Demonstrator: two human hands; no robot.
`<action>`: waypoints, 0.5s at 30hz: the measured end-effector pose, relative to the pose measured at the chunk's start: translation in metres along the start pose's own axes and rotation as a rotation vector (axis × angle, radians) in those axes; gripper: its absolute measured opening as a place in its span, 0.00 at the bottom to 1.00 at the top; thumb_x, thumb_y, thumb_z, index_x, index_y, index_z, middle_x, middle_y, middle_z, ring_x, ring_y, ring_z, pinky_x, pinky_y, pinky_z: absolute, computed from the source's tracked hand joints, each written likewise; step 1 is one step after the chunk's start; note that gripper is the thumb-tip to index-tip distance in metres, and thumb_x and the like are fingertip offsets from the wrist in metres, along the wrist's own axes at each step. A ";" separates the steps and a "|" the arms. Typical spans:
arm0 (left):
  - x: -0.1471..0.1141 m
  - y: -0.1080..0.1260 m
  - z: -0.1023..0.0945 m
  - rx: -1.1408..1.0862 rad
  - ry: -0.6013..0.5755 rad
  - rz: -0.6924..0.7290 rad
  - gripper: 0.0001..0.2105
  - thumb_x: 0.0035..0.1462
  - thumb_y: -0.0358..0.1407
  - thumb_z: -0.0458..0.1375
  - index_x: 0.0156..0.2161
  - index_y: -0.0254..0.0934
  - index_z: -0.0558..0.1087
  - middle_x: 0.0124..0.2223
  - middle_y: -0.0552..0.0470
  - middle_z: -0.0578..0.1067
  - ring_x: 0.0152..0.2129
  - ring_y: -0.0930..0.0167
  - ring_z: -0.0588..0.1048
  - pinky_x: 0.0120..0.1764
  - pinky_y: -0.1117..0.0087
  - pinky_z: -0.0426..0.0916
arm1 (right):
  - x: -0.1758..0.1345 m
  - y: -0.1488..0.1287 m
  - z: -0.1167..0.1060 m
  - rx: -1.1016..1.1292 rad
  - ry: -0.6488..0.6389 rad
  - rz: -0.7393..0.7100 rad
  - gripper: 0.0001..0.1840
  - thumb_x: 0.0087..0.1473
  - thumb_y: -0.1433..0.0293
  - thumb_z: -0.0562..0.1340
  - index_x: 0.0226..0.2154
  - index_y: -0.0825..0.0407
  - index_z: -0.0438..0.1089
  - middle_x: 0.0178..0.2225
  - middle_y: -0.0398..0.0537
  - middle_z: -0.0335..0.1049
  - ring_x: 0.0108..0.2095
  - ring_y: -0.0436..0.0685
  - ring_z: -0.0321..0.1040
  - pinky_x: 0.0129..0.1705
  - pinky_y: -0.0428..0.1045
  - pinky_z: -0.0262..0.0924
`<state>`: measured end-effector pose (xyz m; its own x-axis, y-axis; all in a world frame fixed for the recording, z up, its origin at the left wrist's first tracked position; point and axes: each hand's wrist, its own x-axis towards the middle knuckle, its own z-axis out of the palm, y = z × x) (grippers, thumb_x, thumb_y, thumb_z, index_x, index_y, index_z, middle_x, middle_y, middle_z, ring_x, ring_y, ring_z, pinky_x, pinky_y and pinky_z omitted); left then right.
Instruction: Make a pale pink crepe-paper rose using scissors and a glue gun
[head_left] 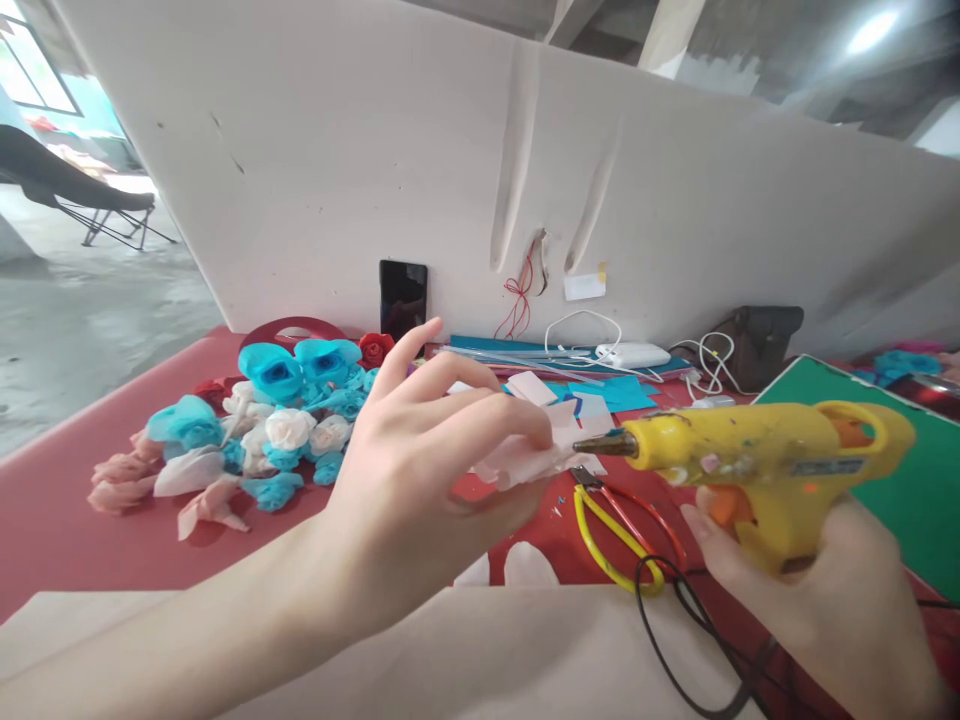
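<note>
My left hand (442, 450) pinches a pale pink paper piece (517, 455) between thumb and fingers, its far side partly hidden by the fingers. In my right hand (832, 590) is a yellow glue gun (750, 445), with fingers wrapped round the handle by the orange trigger. The metal nozzle points left and comes right up to the paper's edge; whether they touch I cannot tell. Below the nozzle, scissors (619, 540) with one yellow and one red handle lie on the red tabletop (60, 540). A black cord (667, 660) loops beneath the gun.
Blue, white and pink paper flowers (289, 430) are heaped on the left. Behind stand a phone (403, 298), a white power strip (632, 355) and a dark pouch (765, 345) along a white panel (337, 160). Blue paper sheets (615, 393) lie mid-table; a green board (817, 390) is at right.
</note>
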<state>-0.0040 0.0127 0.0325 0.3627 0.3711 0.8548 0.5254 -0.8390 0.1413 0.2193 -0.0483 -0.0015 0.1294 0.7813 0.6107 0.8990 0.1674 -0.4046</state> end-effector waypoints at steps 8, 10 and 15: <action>-0.001 0.000 0.000 0.000 0.002 -0.002 0.05 0.44 0.30 0.62 0.24 0.36 0.69 0.21 0.60 0.72 0.24 0.76 0.70 0.53 0.55 0.58 | 0.000 -0.003 -0.003 0.022 0.016 0.056 0.10 0.37 0.63 0.61 0.15 0.52 0.65 0.12 0.43 0.66 0.11 0.54 0.64 0.08 0.40 0.55; -0.001 0.000 0.000 -0.005 -0.002 -0.010 0.05 0.45 0.30 0.62 0.24 0.37 0.69 0.21 0.60 0.72 0.25 0.76 0.70 0.53 0.55 0.58 | 0.000 -0.008 -0.002 0.069 0.041 0.119 0.10 0.35 0.63 0.61 0.13 0.50 0.63 0.10 0.42 0.64 0.09 0.52 0.61 0.07 0.40 0.53; -0.002 0.000 0.000 -0.008 -0.011 -0.016 0.06 0.44 0.28 0.62 0.24 0.37 0.69 0.21 0.60 0.72 0.25 0.76 0.71 0.53 0.56 0.59 | -0.004 -0.021 0.005 0.194 0.126 0.363 0.09 0.33 0.62 0.60 0.13 0.48 0.62 0.10 0.39 0.61 0.11 0.52 0.60 0.10 0.43 0.55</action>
<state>-0.0047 0.0124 0.0309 0.3628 0.3892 0.8467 0.5250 -0.8361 0.1594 0.1980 -0.0522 0.0012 0.4836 0.7328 0.4786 0.6922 0.0144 -0.7216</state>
